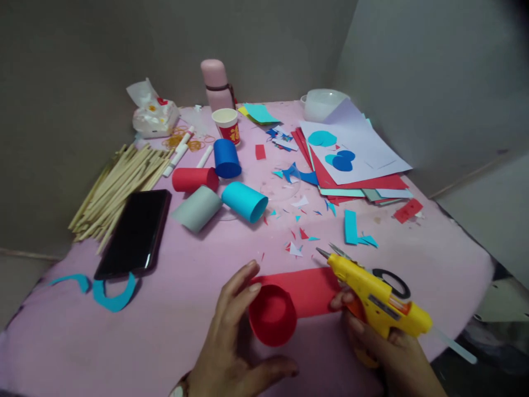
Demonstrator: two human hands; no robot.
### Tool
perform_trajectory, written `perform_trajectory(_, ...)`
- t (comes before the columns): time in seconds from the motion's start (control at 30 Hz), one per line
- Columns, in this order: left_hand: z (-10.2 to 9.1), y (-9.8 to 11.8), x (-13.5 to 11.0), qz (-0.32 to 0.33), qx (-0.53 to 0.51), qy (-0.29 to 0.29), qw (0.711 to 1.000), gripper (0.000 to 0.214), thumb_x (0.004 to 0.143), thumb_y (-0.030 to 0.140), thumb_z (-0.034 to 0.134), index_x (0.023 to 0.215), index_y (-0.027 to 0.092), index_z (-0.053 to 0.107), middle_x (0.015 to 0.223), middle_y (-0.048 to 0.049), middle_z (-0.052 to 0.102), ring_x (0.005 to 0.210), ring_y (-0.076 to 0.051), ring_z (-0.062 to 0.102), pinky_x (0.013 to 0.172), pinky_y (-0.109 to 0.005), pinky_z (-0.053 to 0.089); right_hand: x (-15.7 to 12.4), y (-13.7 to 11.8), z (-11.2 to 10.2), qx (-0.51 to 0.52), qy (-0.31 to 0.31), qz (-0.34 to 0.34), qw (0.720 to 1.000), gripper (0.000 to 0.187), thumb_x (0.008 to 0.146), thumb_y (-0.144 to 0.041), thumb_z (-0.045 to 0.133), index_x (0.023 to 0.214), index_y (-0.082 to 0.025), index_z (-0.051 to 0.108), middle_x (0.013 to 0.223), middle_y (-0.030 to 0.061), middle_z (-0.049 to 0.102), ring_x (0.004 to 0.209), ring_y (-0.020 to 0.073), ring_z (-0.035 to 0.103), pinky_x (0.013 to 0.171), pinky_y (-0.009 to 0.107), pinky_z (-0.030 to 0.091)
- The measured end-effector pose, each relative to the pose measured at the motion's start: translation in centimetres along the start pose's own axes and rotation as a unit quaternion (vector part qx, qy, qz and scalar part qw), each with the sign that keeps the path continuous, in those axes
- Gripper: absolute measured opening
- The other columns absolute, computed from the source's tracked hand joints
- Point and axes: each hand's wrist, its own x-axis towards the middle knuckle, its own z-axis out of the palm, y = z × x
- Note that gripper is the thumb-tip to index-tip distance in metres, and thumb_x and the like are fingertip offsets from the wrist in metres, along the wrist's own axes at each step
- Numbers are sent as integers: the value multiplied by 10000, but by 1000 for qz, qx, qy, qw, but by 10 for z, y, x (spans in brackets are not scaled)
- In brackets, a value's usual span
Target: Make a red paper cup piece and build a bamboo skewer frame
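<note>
Four rolled tubes [243, 201] look done on your desk [185, 309]; left hand [233, 336] cups the half-curled red roll [273, 318], flap apparently unglued, right hand [386, 350] gripping the glue gun [374, 295].

A home craft corner, it seems; a counter [173, 325] under pink cloth sits against plain grey walls [74, 66]; stacked coloured paper [355, 182], snipped scraps [297, 242], rolled paper tubes [243, 201], wooden sticks [119, 182] and a yellow glue gun [380, 298] crowd it; a pink flask [215, 82], tissue pack [152, 116] and phone [134, 234] lie alongside.
</note>
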Motion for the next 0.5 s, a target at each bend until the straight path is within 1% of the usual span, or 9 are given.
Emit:
perform_trajectory(0.03,1,1,0,0,17,-7,1000,840,729,413,738,1402,279,253,1454,-107,294,1335,-256,330,1070,-411,385,-1,0,0,0,5,2,1000,250,676,-386,786,881,-280,691,874,6,692,725,141,584,601,176,476)
perform_trajectory(0.07,3,1,1,1,33,-12,999,845,742,396,732,1411,263,234,1448,-119,309,1338,-246,330,1077,-399,374,-1,0,0,-1,5,7,1000,255,674,-380,787,886,-279,689,875,7,693,677,133,580,569,176,473)
perform_trajectory(0.13,7,3,2,7,60,-17,998,834,772,354,711,1424,242,202,1437,-135,340,1341,-233,335,1085,-389,362,-2,0,-2,-3,3,23,1000,254,685,-371,776,898,-275,678,882,12,691,543,105,531,475,184,445)
perform_trajectory(0.2,10,3,3,4,78,-19,997,829,786,318,698,1430,230,183,1437,-146,358,1335,-234,350,1078,-397,369,-2,0,-4,-4,4,34,999,259,693,-365,766,910,-265,666,904,27,689,481,96,500,433,203,429)
perform_trajectory(0.3,14,1,4,-23,92,-33,995,824,771,277,700,1423,215,199,1400,-151,429,1291,-243,420,1051,-414,403,-1,3,-8,-9,-2,39,999,291,678,-344,778,928,-257,656,886,35,684,467,100,496,419,214,424)
perform_trajectory(0.37,15,0,3,-33,89,-41,995,814,759,256,700,1412,216,216,1348,-144,492,1252,-245,469,1029,-419,427,-1,4,-9,-9,-4,36,999,297,695,-334,770,954,-261,644,882,30,674,482,95,489,430,207,422)
perform_trajectory(0.43,15,-1,3,-32,86,-39,995,840,754,237,697,1421,226,188,1314,-137,527,1233,-245,492,1016,-423,440,-1,5,-9,-2,-12,25,1000,287,714,-339,758,961,-263,634,880,24,666,503,89,482,450,198,424)
perform_trajectory(0.5,15,-2,3,-29,85,-30,995,893,758,212,689,1444,248,119,1304,-132,538,1222,-243,506,1008,-434,444,-1,5,-6,2,-17,14,1000,279,710,-342,765,942,-256,636,855,22,664,512,87,482,462,193,424)
